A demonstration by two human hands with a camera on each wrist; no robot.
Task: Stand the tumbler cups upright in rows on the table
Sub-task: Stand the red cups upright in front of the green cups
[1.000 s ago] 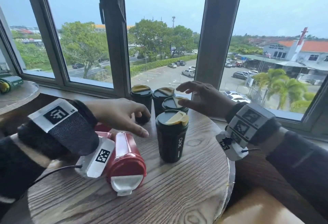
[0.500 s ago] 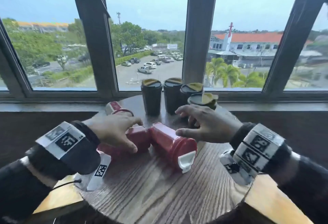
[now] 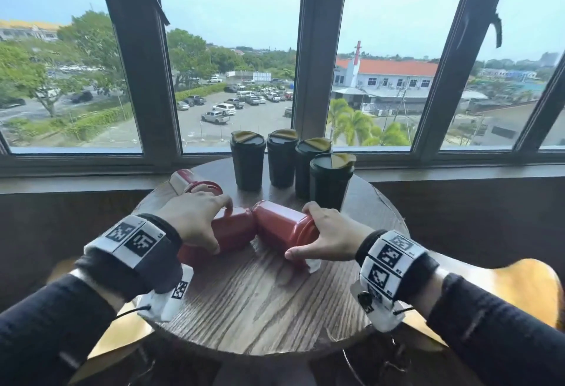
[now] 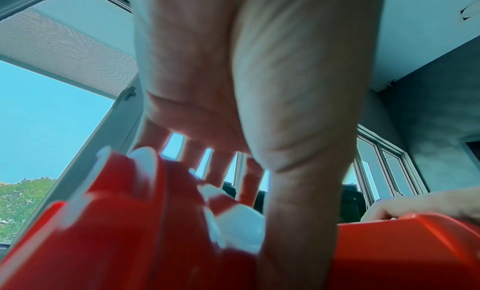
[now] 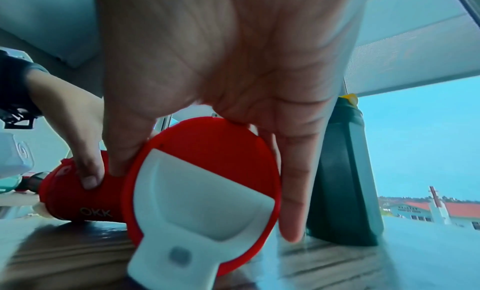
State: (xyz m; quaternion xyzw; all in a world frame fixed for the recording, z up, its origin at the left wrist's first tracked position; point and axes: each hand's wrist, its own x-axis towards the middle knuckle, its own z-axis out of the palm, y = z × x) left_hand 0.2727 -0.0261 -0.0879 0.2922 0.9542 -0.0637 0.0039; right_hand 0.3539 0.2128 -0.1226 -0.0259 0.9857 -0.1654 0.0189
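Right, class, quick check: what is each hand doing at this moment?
Left hand: grips a red tumbler lying on its side.
Right hand: grips the other lying red tumbler at its lid end.

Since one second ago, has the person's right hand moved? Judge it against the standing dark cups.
Yes. The right hand has come toward the person, away from the dark cups by the window, and now grips the nearer red tumbler lying on the table.

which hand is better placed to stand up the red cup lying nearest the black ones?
Right. The right hand already grips that red cup at its lid end, beside the upright black cups. The left hand is busy holding another lying red cup.
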